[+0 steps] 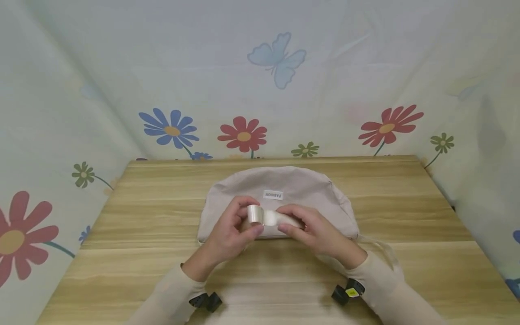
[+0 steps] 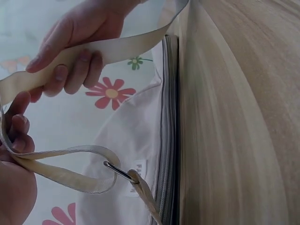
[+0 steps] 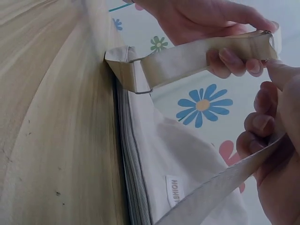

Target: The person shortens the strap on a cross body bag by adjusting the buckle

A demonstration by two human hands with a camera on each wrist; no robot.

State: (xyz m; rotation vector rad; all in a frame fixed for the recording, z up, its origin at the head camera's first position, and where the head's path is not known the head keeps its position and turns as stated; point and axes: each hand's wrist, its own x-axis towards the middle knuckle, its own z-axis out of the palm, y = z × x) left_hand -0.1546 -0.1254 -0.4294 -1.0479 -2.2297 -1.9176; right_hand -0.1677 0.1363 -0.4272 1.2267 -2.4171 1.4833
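A pale beige fabric bag [image 1: 239, 185] with a zipper and a small FASHION label lies on the table. My left hand [image 1: 233, 230] and right hand [image 1: 314, 228] are raised close together in front of it. Both hold the bag's flat strap [image 1: 269, 218]. Curled fingers of the left hand [image 3: 197, 18] grip a folded part of the strap [image 3: 187, 58] near a thin metal slider [image 3: 267, 33]. From the other side, the right hand [image 2: 86, 28] pinches the strap [image 2: 112, 50]. Below the left hand, a strap loop passes through a metal ring [image 2: 117, 171] on the bag.
A wood-grain table [image 1: 154, 203] extends around the bag. Behind and beside it hangs a white cloth [image 1: 195, 67] printed with flowers and a butterfly. Part of the strap [image 1: 386, 248] trails to the right of the bag, near my right forearm.
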